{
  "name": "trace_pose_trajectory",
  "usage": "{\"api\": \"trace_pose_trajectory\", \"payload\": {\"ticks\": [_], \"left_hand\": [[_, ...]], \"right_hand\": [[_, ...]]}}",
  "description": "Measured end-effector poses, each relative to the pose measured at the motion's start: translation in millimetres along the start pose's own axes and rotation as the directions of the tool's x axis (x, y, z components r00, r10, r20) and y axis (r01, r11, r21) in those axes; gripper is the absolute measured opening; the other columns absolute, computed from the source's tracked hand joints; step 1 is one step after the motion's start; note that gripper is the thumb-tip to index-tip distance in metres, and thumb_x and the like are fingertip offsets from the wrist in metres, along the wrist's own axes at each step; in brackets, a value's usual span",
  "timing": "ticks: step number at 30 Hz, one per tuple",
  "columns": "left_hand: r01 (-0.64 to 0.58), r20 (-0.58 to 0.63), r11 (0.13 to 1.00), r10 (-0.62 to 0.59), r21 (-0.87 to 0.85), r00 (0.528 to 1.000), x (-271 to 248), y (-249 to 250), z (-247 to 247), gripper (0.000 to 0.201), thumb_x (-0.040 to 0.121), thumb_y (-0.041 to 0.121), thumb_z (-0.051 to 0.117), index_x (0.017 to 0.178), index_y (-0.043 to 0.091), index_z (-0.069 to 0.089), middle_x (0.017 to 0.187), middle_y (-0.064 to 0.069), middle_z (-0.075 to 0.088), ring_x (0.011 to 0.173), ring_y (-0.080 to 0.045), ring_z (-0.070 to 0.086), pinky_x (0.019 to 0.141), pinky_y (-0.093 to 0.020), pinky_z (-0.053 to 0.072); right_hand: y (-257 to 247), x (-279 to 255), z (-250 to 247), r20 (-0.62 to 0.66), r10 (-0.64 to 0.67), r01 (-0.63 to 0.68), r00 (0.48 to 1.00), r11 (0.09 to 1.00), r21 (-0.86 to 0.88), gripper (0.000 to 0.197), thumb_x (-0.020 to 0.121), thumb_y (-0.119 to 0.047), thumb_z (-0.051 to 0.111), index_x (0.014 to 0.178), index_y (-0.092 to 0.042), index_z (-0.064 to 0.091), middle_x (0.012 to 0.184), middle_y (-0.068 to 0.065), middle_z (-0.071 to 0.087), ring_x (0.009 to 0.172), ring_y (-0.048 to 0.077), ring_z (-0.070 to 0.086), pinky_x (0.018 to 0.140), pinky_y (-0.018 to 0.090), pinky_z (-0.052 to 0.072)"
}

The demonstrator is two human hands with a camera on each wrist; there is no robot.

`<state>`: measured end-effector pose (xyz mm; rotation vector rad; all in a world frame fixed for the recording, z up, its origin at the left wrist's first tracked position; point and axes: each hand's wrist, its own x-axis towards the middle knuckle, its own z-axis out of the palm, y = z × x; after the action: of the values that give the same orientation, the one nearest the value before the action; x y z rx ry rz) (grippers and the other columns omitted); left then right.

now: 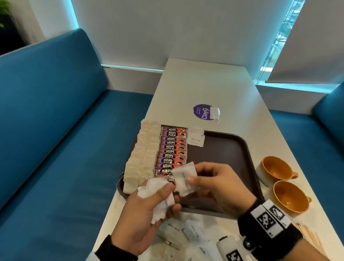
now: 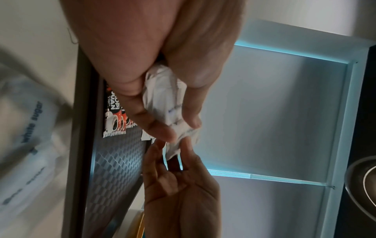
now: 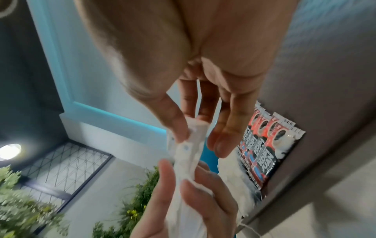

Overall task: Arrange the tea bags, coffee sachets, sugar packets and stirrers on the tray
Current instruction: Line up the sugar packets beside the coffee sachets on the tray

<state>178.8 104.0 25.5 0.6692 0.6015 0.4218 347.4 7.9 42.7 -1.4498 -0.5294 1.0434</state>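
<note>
A dark brown tray (image 1: pixel 227 153) lies on the white table. On its left side stand rows of cream tea bags (image 1: pixel 142 154) and a column of red coffee sachets (image 1: pixel 172 149). One white sugar packet (image 1: pixel 195 136) lies at the tray's far edge. My left hand (image 1: pixel 150 207) grips a bunch of white sugar packets (image 1: pixel 158 193) above the tray's near edge. My right hand (image 1: pixel 214 185) pinches one sugar packet (image 1: pixel 183 178) at the top of that bunch, thumb on top. In the left wrist view the bunch (image 2: pixel 168 103) sits between thumb and fingers. Wooden stirrers (image 1: pixel 311 236) lie at the near right.
Several loose sugar packets (image 1: pixel 186 244) lie on the table near me. Two orange cups (image 1: pixel 277 169) stand right of the tray. A purple sticker (image 1: pixel 202 111) and a small white packet (image 1: pixel 215 113) sit farther up the table. Blue benches flank the table.
</note>
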Motion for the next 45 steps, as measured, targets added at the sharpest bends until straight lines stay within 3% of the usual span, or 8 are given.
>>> {"api": "trace_pose_trajectory", "payload": {"ticks": [4, 7, 14, 22, 26, 34, 39, 45], "left_hand": [[0.067, -0.023, 0.989, -0.070, -0.129, 0.997, 6, 0, -5, 0.038, 0.085, -0.002, 0.061, 0.123, 0.000, 0.062, 0.100, -0.024, 0.073, 0.088, -0.040, 0.071, 0.070, -0.043, 0.063], [0.093, -0.025, 0.975, -0.100, -0.200, 0.995, 12, 1, -11, 0.042, 0.088, -0.009, 0.047, 0.128, 0.002, 0.059, 0.102, -0.029, 0.073, 0.086, -0.045, 0.073, 0.067, -0.048, 0.063], [0.140, -0.010, 0.957, -0.148, -0.253, 0.989, 20, 1, -17, 0.053, 0.081, -0.015, 0.036, 0.127, -0.001, 0.060, 0.104, -0.034, 0.071, 0.086, -0.053, 0.071, 0.068, -0.056, 0.062], [0.127, 0.012, 0.987, -0.127, -0.098, 0.992, 12, 4, -16, 0.042, 0.090, -0.019, 0.043, 0.121, 0.005, 0.059, 0.108, -0.030, 0.072, 0.098, -0.056, 0.068, 0.076, -0.061, 0.058], [0.130, 0.009, 0.990, -0.130, -0.046, 0.992, 11, 3, -19, 0.043, 0.088, -0.014, 0.055, 0.127, 0.006, 0.057, 0.114, -0.029, 0.071, 0.101, -0.050, 0.070, 0.075, -0.056, 0.062], [0.041, 0.019, 0.999, -0.040, -0.020, 0.999, -2, 2, -9, 0.040, 0.089, -0.006, 0.060, 0.127, 0.006, 0.061, 0.117, -0.022, 0.073, 0.098, -0.035, 0.073, 0.077, -0.043, 0.061], [0.015, 0.054, 1.000, -0.014, -0.022, 0.998, -6, 0, -1, 0.037, 0.085, -0.008, 0.064, 0.120, 0.002, 0.066, 0.118, -0.029, 0.069, 0.105, -0.044, 0.068, 0.084, -0.044, 0.059], [0.038, -0.019, 0.998, -0.040, -0.056, 0.999, -6, -3, 2, 0.037, 0.083, 0.005, 0.070, 0.119, 0.000, 0.065, 0.113, -0.026, 0.072, 0.097, -0.039, 0.072, 0.076, -0.042, 0.064]], "right_hand": [[-4, 55, -37, -0.227, -0.021, -0.012, 0.974, 0.990, -0.142, 0.020, 0.088, 0.014, 0.064, 0.101, 0.000, 0.071, 0.084, 0.012, 0.071, 0.065, 0.017, 0.070, 0.054, 0.025, 0.058], [-2, 105, -67, -0.335, -0.114, -0.025, 0.935, 0.922, -0.386, 0.034, 0.082, 0.007, 0.076, 0.112, -0.010, 0.072, 0.085, 0.004, 0.069, 0.069, 0.014, 0.068, 0.064, 0.024, 0.059], [0, 177, -88, -0.286, -0.127, -0.038, 0.950, 0.861, -0.508, 0.027, 0.074, -0.012, 0.089, 0.097, -0.014, 0.076, 0.089, 0.010, 0.078, 0.086, 0.023, 0.076, 0.087, 0.038, 0.062], [5, 204, -94, -0.378, -0.232, -0.147, 0.896, 0.649, -0.746, 0.037, 0.070, -0.026, 0.093, 0.101, -0.017, 0.074, 0.094, -0.003, 0.068, 0.090, 0.017, 0.065, 0.075, 0.026, 0.047], [-11, 182, -79, -0.377, -0.283, -0.070, 0.882, 0.711, -0.699, 0.031, 0.083, -0.036, 0.083, 0.105, -0.020, 0.069, 0.097, -0.003, 0.069, 0.089, 0.015, 0.065, 0.083, 0.030, 0.052], [-18, 40, -1, 0.068, -0.063, 0.074, 0.996, 0.981, -0.179, 0.048, 0.075, -0.039, 0.077, 0.106, -0.004, 0.072, 0.083, 0.002, 0.072, 0.068, 0.018, 0.064, 0.057, 0.029, 0.056], [19, -22, 16, 0.038, -0.018, 0.019, 0.999, 0.999, -0.035, 0.025, 0.080, -0.017, 0.084, 0.100, -0.004, 0.076, 0.090, 0.018, 0.073, 0.072, 0.027, 0.066, 0.071, 0.039, 0.059], [17, -18, 4, -0.123, -0.046, 0.054, 0.991, 0.997, 0.064, 0.023, 0.077, -0.002, 0.081, 0.097, 0.004, 0.072, 0.084, 0.020, 0.073, 0.069, 0.026, 0.067, 0.064, 0.034, 0.062]]}}
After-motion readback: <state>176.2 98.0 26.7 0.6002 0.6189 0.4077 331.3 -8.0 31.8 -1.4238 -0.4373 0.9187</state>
